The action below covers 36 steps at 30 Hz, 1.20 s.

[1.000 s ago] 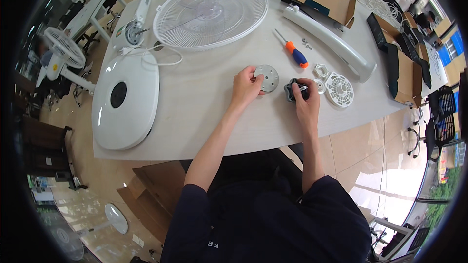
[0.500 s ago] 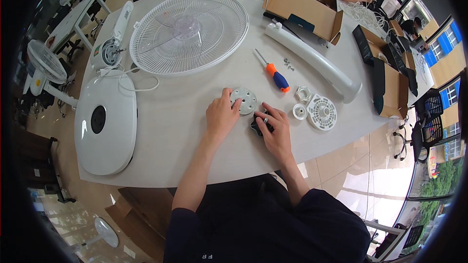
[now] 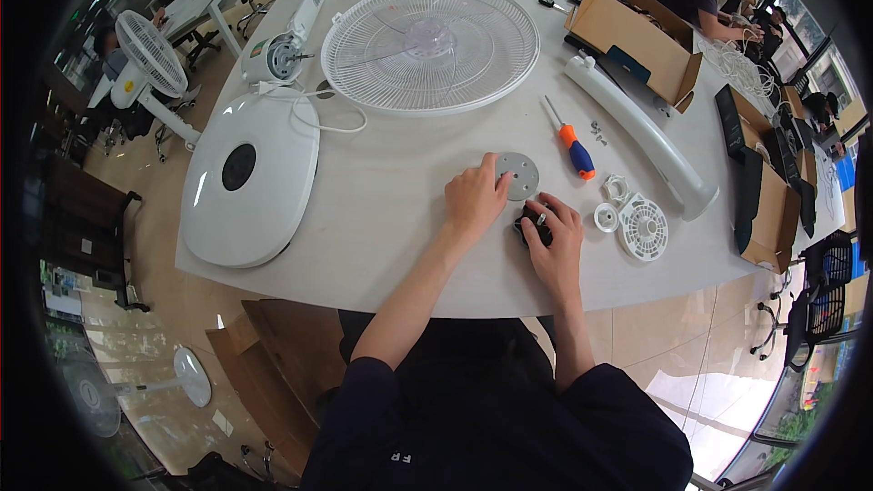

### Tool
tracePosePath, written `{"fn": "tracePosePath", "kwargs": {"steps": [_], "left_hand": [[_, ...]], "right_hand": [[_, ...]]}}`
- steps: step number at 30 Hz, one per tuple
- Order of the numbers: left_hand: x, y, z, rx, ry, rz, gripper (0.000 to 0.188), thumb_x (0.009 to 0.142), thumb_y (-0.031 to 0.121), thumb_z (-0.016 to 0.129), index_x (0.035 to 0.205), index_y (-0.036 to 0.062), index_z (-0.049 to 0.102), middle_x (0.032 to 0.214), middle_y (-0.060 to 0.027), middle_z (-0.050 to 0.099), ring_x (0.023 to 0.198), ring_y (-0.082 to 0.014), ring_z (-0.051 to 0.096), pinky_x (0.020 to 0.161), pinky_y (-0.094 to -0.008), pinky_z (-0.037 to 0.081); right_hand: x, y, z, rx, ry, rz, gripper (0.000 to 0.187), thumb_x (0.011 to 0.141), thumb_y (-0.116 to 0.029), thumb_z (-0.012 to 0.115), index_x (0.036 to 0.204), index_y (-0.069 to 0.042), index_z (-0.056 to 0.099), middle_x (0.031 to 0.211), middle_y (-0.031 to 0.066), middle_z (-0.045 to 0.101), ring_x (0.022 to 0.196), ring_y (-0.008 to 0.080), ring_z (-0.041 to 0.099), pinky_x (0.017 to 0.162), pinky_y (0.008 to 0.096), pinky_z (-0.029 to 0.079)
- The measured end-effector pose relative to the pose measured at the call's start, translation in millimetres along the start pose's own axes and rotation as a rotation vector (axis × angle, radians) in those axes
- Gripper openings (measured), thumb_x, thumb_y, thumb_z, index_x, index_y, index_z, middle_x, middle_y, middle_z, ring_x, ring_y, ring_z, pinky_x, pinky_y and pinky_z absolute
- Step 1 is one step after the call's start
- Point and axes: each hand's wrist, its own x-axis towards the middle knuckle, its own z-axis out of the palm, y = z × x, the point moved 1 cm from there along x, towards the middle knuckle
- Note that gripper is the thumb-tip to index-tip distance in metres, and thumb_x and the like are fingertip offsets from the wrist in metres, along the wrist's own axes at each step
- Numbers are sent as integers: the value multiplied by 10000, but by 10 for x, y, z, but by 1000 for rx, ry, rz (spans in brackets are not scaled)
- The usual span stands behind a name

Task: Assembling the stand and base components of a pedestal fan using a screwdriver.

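A pale, smooth-topped table [image 3: 391, 236] carries fan parts, and the work looks to be at an early stage, since the large pieces lie separate and unjoined. Biggest is a round white wire fan cage [image 3: 431, 47], with clear blades showing inside it. A glossy white oval base [image 3: 264, 209] with a dark round centre lies to the left, apart from the long curved white column [image 3: 641, 136] on the right; no attachment between them shows. An open brown cardboard box [image 3: 627, 32] holds dark items too shadowed to identify; an open black-and-brown box [image 3: 771, 214] has contents I cannot make out. A white motor head [image 3: 282, 55] with an exposed shaft rests beyond the base.

The left hand [image 3: 475, 197] has its grip pinching the near-left edge of a flat grey metal disc [image 3: 518, 176] with small holes, near the table's middle. Just nearer the person, the right hand [image 3: 557, 241] has its grip curled around a black lobed piece [image 3: 520, 225] with a silvery stud; disc and piece are apart. An orange-and-blue screwdriver [image 3: 576, 153] lies unheld, near a white slotted round cover [image 3: 645, 228], a white plastic ring [image 3: 617, 187], a small white cap [image 3: 606, 217] and loose, unused metal screws [image 3: 598, 134].
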Motion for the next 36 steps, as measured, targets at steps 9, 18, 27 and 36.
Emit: {"fn": "tracePosePath", "kwargs": {"steps": [9,18,27,36], "left_hand": [[-118,-160,-14,-344,80,77,287,964,157,690,1229,69,625,806,-113,741,740,-326,727,690,-493,562],[-1165,537,-917,-789,-173,335,238,970,64,661,1207,39,655,990,-71,692,796,-157,666,704,-309,532],[-2612,2142,-2433,-653,-53,1262,263,858,211,637,972,-24,666,955,-134,621,873,-288,585,850,-505,445],[-2513,2292,-2965,-617,-792,1216,189,674,252,753,658,100,640,682,-8,674,591,-229,615,596,-358,395]], "right_hand": [[-66,35,-11,-12,52,37,611,741,-282,893,1298,-120,702,1478,174,511,1365,390,460,1127,513,402],[-108,38,15,-105,414,-152,751,822,-209,869,1445,4,509,1424,210,526,1362,400,457,1162,518,339],[-153,0,73,-70,343,-215,368,848,-162,774,1195,-97,670,1307,97,612,1254,338,515,1127,497,305],[-126,36,71,-62,343,-232,289,860,-169,756,1134,-100,694,1292,80,633,1242,328,538,1123,486,309]]}}
